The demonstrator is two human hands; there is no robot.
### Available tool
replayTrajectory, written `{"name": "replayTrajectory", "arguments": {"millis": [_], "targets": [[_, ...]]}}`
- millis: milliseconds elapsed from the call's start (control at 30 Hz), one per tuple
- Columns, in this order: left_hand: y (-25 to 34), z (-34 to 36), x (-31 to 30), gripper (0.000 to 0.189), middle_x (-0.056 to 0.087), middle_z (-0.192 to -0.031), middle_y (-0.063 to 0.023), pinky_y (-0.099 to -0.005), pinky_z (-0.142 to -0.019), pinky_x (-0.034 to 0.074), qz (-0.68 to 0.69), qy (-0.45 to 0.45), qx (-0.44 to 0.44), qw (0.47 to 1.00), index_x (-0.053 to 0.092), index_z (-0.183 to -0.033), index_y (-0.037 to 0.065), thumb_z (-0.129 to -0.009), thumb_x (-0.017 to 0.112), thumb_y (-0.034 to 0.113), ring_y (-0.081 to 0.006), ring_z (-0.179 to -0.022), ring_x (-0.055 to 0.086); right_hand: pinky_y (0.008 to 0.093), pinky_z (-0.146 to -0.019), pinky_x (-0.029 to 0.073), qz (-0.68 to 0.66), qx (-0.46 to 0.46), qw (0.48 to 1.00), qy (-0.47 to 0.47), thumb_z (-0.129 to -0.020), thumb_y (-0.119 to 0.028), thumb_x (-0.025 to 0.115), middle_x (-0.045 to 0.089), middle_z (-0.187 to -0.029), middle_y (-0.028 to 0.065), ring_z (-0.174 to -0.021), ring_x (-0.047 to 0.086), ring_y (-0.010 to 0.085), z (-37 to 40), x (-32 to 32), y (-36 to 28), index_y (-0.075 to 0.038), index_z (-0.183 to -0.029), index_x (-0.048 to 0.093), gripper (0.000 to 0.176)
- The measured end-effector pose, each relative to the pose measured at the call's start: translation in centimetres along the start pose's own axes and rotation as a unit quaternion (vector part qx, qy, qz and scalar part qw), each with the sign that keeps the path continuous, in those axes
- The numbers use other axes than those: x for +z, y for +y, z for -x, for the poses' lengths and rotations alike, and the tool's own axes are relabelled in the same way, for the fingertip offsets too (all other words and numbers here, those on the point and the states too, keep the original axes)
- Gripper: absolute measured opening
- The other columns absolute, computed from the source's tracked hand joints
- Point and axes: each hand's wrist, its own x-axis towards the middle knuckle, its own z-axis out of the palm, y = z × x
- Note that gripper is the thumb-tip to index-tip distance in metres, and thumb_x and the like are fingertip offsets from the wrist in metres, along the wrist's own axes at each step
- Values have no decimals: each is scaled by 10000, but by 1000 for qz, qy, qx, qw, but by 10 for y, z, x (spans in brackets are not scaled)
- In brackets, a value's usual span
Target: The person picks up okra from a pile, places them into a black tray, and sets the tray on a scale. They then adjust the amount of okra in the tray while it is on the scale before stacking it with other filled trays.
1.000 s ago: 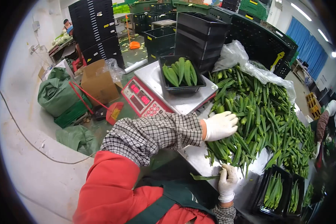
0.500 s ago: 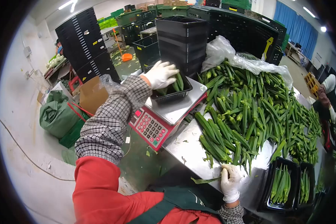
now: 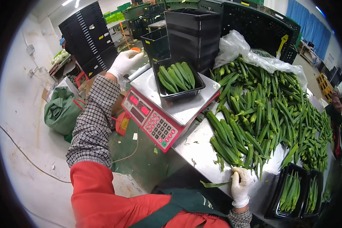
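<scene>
My left hand (image 3: 126, 64), in a white glove, hangs in the air left of the scale, fingers stretched out and holding nothing. On the metal plate of the red scale (image 3: 152, 121) sits a black tray (image 3: 182, 94) with several okra pods (image 3: 176, 77) side by side. My right hand (image 3: 240, 188), also gloved, is closed at the front edge of the metal table (image 3: 195, 152), below the okra pile (image 3: 262, 110). A single pod (image 3: 214, 184) reaches its left side; what its fingers pinch, if anything, is hidden.
Two black trays of okra (image 3: 290, 192) (image 3: 312, 193) stand at the lower right. Behind the scale rises a stack of black containers (image 3: 192, 38). Plastic film (image 3: 269, 64) lies over the back of the pile. Another person (image 3: 336, 102) is at the far right.
My left hand has left the tray on the scale and moved left, uncovering the pods. The view has shifted slightly. My right hand stays at the table's edge.
</scene>
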Motion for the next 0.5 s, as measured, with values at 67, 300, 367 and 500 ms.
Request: {"name": "replayTrajectory", "arguments": {"millis": [67, 300, 367, 500], "targets": [[-10, 1, 1, 446, 677, -972, -96, -280, -783, 484, -13, -31, -29, 999, 640, -1097, -24, -884, 610, 367, -144, -852, 617, 232, -608, 456, -7, 2, 1000, -5, -844, 45, 505, 598, -893, 97, -674, 546, 122, 1, 1, 2, 25, -932, 622, 148], [1, 15, 9, 631, 641, -909, -151, -283, -582, 527, 41, -118, -138, 983, 574, -1146, -42, -884, 549, 531, -166, -665, 624, 313, -741, 463, 6, 21, 1000, -6, -804, 47, 533, 619, -873, 121, -787, 582, 222, -2, -1, -5, 18, -909, 630, 146], [1, 16, 15, 637, 638, -895, -154, -287, -560, 524, 66, -143, -152, 976, 568, -1142, -44, -879, 553, 536, -166, -645, 622, 261, -621, 444, 33, -29, 999, 9, -820, 42, 500, 595, -825, 85, -653, 539, 144, -4, 0, -5, 20, -895, 627, 148], [-2, 18, 40, 493, 612, -741, -91, -283, -489, 480, 117, -166, -177, 963, 601, -946, -12, -886, 576, 477, -146, -558, 587, 299, -653, 459, 23, -33, 999, 23, -817, 19, 537, 600, -804, 102, -673, 562, 199, -6, 0, -11, 16, -890, 633, 120]]}}
